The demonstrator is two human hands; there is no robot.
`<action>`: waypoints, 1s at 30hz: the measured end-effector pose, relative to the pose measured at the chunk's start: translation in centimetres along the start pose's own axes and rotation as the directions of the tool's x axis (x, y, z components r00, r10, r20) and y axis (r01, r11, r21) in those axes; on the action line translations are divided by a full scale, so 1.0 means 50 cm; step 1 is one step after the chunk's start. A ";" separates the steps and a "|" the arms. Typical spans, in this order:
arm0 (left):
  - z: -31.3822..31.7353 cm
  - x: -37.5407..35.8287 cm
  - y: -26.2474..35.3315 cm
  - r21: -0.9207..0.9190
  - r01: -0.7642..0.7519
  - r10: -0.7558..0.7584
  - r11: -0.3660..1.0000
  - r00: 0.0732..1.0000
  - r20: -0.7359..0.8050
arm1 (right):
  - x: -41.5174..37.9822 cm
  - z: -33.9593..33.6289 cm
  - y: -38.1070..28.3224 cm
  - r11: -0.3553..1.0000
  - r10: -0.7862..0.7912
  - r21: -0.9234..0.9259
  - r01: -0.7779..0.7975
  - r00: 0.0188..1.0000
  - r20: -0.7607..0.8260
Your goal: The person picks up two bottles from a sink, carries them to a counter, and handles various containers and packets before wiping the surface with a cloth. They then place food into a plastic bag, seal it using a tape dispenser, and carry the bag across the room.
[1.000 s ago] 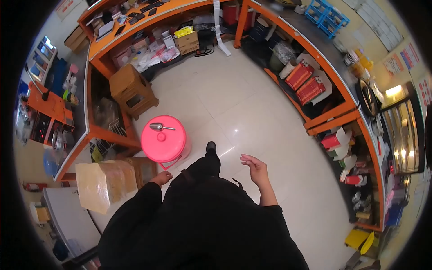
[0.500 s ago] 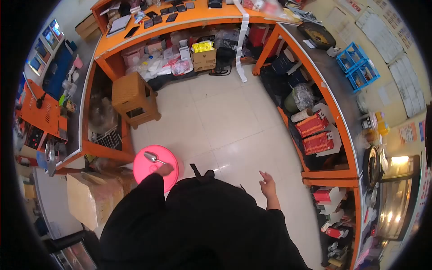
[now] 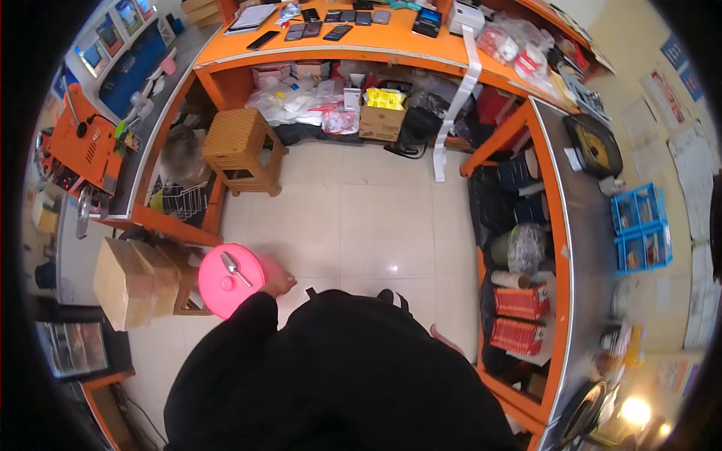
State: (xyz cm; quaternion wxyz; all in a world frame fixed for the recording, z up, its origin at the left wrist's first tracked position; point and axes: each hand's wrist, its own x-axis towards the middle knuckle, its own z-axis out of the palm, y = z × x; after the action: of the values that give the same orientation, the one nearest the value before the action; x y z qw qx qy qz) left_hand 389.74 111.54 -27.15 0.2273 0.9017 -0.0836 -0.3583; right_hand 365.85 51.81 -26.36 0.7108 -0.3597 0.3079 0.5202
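A pink lidded bucket [image 3: 213, 289] stands on the floor at the lower left, with a metal scoop [image 3: 235, 268] lying on its lid beside the round knob. My left hand [image 3: 279, 279] is at the bucket's right side, next to the lid's edge; its fingers are too small and blurred to make out. Low on the right, my right hand [image 3: 447, 338] hangs over the floor by my body, partly hidden by the black sleeve, with nothing visible near it but floor tiles.
A brown woven stool [image 3: 244, 150] stands ahead on the left. Cardboard boxes [image 3: 124, 282] are left of the bucket. An orange counter [image 3: 301, 49] crosses the front, with phones on top. A long counter [image 3: 575, 225] runs along the right, above shelves with red boxes [image 3: 519, 337].
The view has turned to the right. My left hand has moved off the lid near the scoop to the bucket's right side. My right hand has dropped closer to my body.
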 end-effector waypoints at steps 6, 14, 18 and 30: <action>0.113 -0.119 0.061 -0.534 0.287 -0.454 0.795 0.866 -0.209 | -0.092 0.063 -0.563 0.885 -0.328 -0.425 0.189 0.902 -0.282; 0.109 -0.217 0.081 -0.308 0.388 -0.349 0.869 0.921 0.173 | 0.160 0.258 -0.997 0.637 -0.583 -0.712 0.296 0.789 -0.194; -0.018 -0.101 -0.010 -0.284 0.387 -0.378 0.877 0.922 0.088 | 0.295 0.293 -1.045 0.546 -0.529 -0.808 0.222 0.839 -0.127; -0.711 0.445 -0.049 -0.661 0.000 -0.417 0.751 0.775 -0.474 | 0.298 0.471 -1.227 0.613 -0.466 -0.763 0.205 0.874 -0.140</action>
State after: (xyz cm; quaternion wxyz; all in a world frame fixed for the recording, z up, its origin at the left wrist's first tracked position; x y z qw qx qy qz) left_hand 430.23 119.16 -19.08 0.4841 0.8414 0.2236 -0.0877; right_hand 430.30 66.84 -13.74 0.5329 -0.7436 0.1143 0.3872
